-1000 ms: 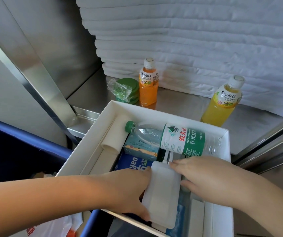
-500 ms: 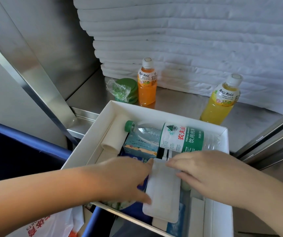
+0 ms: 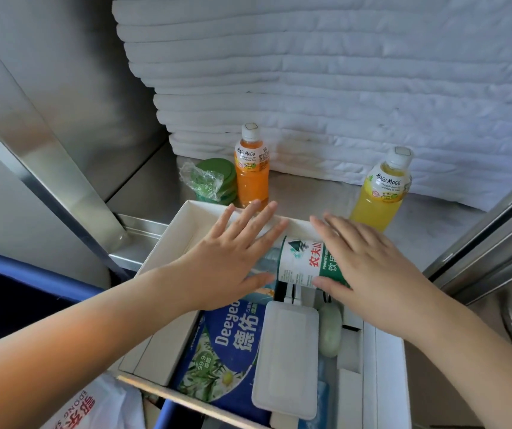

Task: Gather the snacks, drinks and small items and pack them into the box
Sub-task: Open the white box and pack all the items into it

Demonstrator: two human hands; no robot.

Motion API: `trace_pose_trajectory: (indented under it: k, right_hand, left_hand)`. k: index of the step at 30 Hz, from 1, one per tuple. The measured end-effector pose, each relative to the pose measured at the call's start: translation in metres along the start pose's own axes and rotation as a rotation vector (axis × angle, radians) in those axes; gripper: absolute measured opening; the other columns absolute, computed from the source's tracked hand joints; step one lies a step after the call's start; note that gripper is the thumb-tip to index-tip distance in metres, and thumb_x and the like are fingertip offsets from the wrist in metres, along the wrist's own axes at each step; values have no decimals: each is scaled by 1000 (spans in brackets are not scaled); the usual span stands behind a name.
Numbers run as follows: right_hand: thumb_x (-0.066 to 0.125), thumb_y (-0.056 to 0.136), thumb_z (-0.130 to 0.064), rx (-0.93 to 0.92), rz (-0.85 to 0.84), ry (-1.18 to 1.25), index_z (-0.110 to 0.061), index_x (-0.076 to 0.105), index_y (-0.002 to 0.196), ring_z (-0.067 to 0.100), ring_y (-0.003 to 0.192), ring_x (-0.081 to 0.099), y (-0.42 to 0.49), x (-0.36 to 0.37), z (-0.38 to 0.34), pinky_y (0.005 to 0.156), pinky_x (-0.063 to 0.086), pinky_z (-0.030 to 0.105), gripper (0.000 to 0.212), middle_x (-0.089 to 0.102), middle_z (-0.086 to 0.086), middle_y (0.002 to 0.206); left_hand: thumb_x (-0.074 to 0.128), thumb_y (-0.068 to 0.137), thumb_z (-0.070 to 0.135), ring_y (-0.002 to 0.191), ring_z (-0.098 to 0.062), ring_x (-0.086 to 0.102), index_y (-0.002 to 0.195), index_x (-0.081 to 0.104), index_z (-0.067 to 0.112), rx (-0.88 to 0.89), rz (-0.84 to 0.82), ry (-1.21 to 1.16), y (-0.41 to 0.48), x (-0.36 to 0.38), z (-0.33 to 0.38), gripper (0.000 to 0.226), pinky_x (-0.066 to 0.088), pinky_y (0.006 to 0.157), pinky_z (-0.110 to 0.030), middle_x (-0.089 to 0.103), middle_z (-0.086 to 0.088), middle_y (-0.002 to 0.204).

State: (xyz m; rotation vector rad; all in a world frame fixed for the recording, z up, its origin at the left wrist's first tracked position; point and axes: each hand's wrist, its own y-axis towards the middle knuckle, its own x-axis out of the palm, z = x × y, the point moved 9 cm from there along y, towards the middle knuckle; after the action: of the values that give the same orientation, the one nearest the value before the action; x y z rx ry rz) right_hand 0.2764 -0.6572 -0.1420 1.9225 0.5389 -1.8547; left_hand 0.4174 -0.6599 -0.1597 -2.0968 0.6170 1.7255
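Both open, fingers straight, my left hand [image 3: 226, 261] and right hand [image 3: 369, 267] hover over the water bottle [image 3: 301, 261] at the far wall of the box [image 3: 163, 250], perhaps touching it. The orange bottle [image 3: 252, 178] and yellow bottle [image 3: 381, 196] stand on the surface [image 3: 310, 196] just beyond; a hasty reach could topple them.

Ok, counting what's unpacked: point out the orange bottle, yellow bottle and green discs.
orange bottle [image 3: 253, 187]: head view, lower body.
yellow bottle [image 3: 387, 187]: head view, label.
green discs [image 3: 217, 171]: head view, top disc.

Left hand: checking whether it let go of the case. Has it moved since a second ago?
Yes: the left hand went forward, off the white case, to over the water bottle.
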Motion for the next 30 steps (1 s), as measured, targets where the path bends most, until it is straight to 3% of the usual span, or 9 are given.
trace_pose_trajectory:
  k: [4, 9, 14, 17, 21, 24, 30]
  right_hand:
    - [24, 85, -60, 110, 149, 130, -19, 14, 149, 17, 143, 6, 17, -25, 12, 113, 9, 29, 77, 4, 0, 158]
    - [56, 89, -39, 297, 492, -10, -7, 27, 145, 35, 144, 9, 40, -72, 32, 114, 15, 48, 72, 10, 17, 156]
    - [58, 89, -38, 582, 364, 6, -9, 8, 149, 36, 143, -9, 55, -57, 75, 112, 11, 57, 84, -10, 15, 157]
    - [63, 88, -32, 636, 301, 72, -9, 4, 148, 36, 143, -7, 53, -41, 90, 109, 22, 56, 88, -13, 13, 157]
    - [66, 78, 0, 611, 317, 93, -5, 15, 145, 39, 134, 18, 50, -35, 93, 91, 42, 43, 84, -2, 15, 156]
    - [56, 68, 14, 613, 390, 92, -7, 26, 141, 38, 120, 32, 47, -39, 94, 73, 41, 39, 82, 13, 15, 152]
    - [63, 69, 14, 586, 517, 127, -7, 29, 140, 36, 113, 38, 42, -45, 92, 78, 45, 43, 82, 32, 13, 141]
  left_hand:
    - [2, 88, 64, 137, -22, -32, 138, -35, 29, 10, 1, -6, 1, -3, 1, 71, -25, 107, -42, -36, -1, 148]
    - [3, 89, 63, 135, -22, -36, 135, -40, 29, -15, -25, -5, 1, -3, 2, 72, -25, 107, -42, -42, 0, 145]
    - [-7, 83, 64, 136, -22, -34, 133, -43, 31, -11, -40, -6, 1, -4, 3, 70, -19, 112, -43, -42, 2, 144]
    - [-1, 87, 64, 136, -22, -34, 134, -41, 31, -16, -32, -4, 2, -3, 3, 70, -19, 112, -43, -41, 2, 145]
    - [4, 89, 64, 136, -22, -34, 133, -41, 31, -15, -25, -3, 2, -2, 3, 71, -21, 110, -44, -41, 3, 144]
    - [5, 89, 64, 137, -23, -32, 132, -43, 31, -15, -24, -2, 2, -2, 4, 72, -18, 112, -45, -40, 2, 145]
    - [3, 89, 64, 138, -23, -30, 132, -42, 30, -17, -19, -7, 1, -4, 4, 71, -14, 114, -45, -38, 0, 147]
